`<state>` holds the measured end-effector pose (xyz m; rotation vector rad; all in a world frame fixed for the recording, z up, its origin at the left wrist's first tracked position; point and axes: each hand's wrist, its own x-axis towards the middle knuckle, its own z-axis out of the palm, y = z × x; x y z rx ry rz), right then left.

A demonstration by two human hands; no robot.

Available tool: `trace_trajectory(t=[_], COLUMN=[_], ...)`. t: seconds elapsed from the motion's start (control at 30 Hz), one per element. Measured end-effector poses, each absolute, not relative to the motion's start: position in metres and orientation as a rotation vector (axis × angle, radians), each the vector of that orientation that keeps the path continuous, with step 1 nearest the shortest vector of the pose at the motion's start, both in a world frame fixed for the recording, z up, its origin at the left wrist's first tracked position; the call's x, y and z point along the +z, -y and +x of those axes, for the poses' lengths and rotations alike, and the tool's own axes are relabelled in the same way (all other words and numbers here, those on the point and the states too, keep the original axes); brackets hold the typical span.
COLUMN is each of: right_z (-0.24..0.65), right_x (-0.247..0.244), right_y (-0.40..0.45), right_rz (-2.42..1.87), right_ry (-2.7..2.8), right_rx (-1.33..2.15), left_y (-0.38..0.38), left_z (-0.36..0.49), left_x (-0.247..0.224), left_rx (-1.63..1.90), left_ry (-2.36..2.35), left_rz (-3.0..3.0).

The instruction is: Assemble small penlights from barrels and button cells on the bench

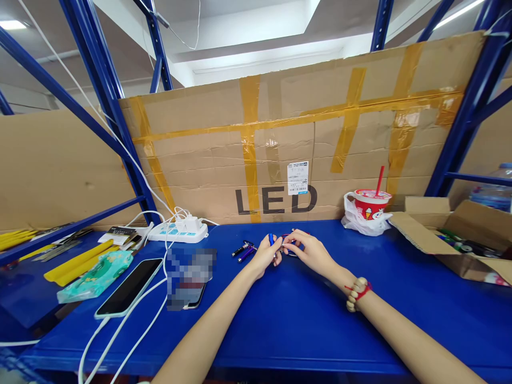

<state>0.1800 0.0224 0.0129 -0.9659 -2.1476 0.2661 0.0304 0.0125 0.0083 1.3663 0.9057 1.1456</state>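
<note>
Near the middle of the blue table, my left hand [267, 256] is closed round a small blue cylinder [271, 239], perhaps a short pen or penlight; most of it is hidden by the fingers. My right hand [308, 246] meets it from the right, thumb and forefinger pinched on something too small to make out. Beside my left hand lie a black short pen-like cylinder [240, 249] and a purple one [246, 254], both with metal parts. Behind my right hand, a few more thin items [294, 254] partly show, their kind unclear.
To the left lie a phone [130, 288] with white cables, a blurred-out phone [196, 296], a green packet [96, 276] and a power strip [180, 232]. At right stand a red cup [370, 205] and an open cardboard box [460, 240]. A cardboard sheet [200, 170] closes the back.
</note>
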Motion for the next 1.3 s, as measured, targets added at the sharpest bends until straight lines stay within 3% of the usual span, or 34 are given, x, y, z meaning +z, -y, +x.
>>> trace_trajectory(t=[0.4, 0.9, 1.3], right_z=[0.18, 0.17, 0.17], right_x=[0.014, 0.004, 0.01], right_y=[-0.02, -0.017, -0.024], right_rz=[-1.144, -1.104, -0.94], right_ry=[1.913, 2.075, 1.736], right_rx=[0.2, 0.176, 0.677], left_y=[-0.017, -0.015, -0.016], left_z=[0.029, 0.035, 0.03], left_x=[0.009, 0.0, 0.0], left_rx=[1.325, 1.446, 1.285], left_ry=[-0.919, -1.105, -1.57], left_rz=[1.163, 1.263, 1.537])
